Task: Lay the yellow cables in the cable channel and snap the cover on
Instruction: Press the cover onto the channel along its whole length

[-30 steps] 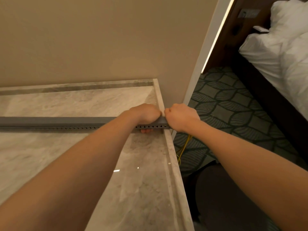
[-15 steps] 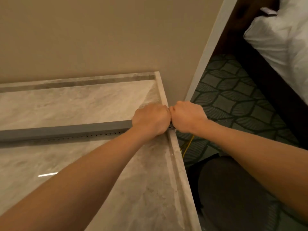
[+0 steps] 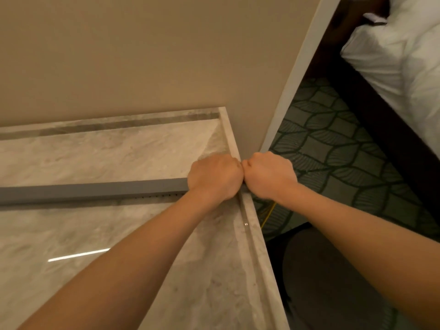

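Both fists were drawn together since earlier: left hand [image 3: 215,177] clenched over cable channel [image 3: 95,190] at worktop [image 3: 252,234] right edge, right hand [image 3: 270,175] fisted beyond. Channel ran leftward; yellow cable [image 3: 267,215] hung below.
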### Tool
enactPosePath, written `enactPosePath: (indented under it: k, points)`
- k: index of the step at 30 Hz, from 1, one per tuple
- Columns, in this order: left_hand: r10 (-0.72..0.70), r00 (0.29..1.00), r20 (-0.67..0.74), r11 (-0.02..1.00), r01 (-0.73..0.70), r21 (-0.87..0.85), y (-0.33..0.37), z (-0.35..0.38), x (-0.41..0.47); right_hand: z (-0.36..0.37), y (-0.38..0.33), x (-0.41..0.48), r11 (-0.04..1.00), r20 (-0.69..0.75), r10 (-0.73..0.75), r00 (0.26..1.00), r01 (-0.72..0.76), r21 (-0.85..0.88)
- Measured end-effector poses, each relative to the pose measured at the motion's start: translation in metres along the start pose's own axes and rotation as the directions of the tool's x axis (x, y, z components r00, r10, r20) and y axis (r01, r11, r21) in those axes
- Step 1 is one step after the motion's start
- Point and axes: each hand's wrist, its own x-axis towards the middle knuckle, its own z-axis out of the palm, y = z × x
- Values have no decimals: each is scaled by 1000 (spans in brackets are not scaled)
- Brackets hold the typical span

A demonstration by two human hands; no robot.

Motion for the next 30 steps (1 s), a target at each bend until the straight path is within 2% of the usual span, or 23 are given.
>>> enactPosePath:
  k: [4, 7, 10, 13, 15, 19, 23, 26, 30]
  points:
    - [-69, 985, -156, 993, 52, -111, -1, 3, -5, 4, -2, 2, 999, -56, 52, 997, -53, -3]
    - [4, 972, -233, 998, -19, -60, -8, 3, -13, 0, -3, -1, 998, -124, 47, 991, -50, -28]
    - [96, 985, -144, 994, -88, 63, -32, 1, -26, -3, -7, -5, 989, -177, -35, 984, 8, -148]
    - [50, 993, -108, 997, -44, 58, -64, -2, -39, -11, -13, -7, 989, -277, 18, 961, -58, -137]
    - [52, 996, -72, 992, -44, 115, -84, -6, -47, -15, -20, -8, 986, -328, -14, 945, -41, -160]
    - [103, 995, 16, 978, -104, 179, -113, -15, -61, -14, -41, -14, 982, -340, -139, 930, 86, -165]
    - [220, 973, 67, 953, -230, 200, -135, -21, -75, -14, -77, -17, 976, -304, -202, 931, 164, -146]
    - [312, 949, 44, 928, -315, 201, -151, -17, -85, -10, -100, -19, 961, -264, -275, 924, 263, -81]
    - [328, 945, -11, 919, -316, 236, -187, -14, -94, -5, -128, -14, 947, -278, -320, 906, 310, -80]
